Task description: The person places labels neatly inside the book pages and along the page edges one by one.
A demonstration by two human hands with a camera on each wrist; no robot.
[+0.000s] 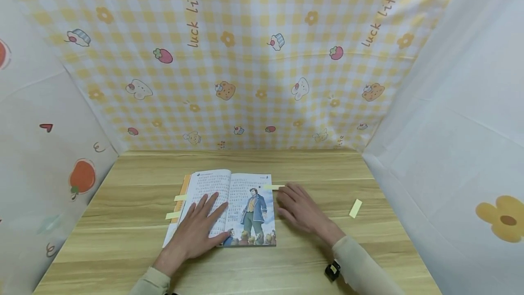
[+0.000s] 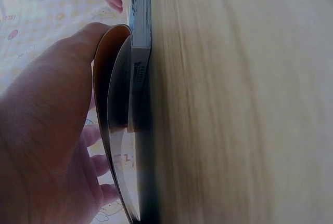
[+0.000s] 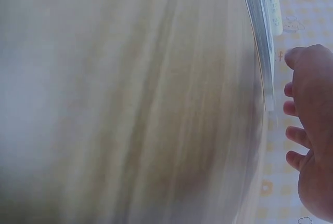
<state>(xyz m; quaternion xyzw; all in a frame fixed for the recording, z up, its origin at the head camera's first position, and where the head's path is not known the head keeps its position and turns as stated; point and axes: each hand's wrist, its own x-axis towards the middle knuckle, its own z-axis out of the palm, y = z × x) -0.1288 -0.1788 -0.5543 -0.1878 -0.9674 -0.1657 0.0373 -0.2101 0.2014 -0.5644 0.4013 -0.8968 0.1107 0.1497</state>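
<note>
An open book [image 1: 241, 179] lies on the wooden table, with a figure in a blue coat on its right page. My left hand [image 1: 198, 229] rests on the left page, fingers spread and thumb towards the lower fold. In the left wrist view the left pages and cover [image 2: 101, 73] bow up under that hand. A pale yellow sticky strip [image 1: 275, 187] sticks out from the right page's upper edge. My right hand [image 1: 303, 211] is beside that edge, its fingertips at the strip's outer end, fingers loosely bent. Under them, the strip's tip is hidden.
Two more yellow strips, an upper tab [image 1: 180, 198] and a lower tab [image 1: 173, 215], jut from the book's left side. Another yellow strip [image 1: 355, 208] lies on the table at the right. A checked yellow cloth [image 1: 262, 67] hangs behind the table [image 1: 135, 185].
</note>
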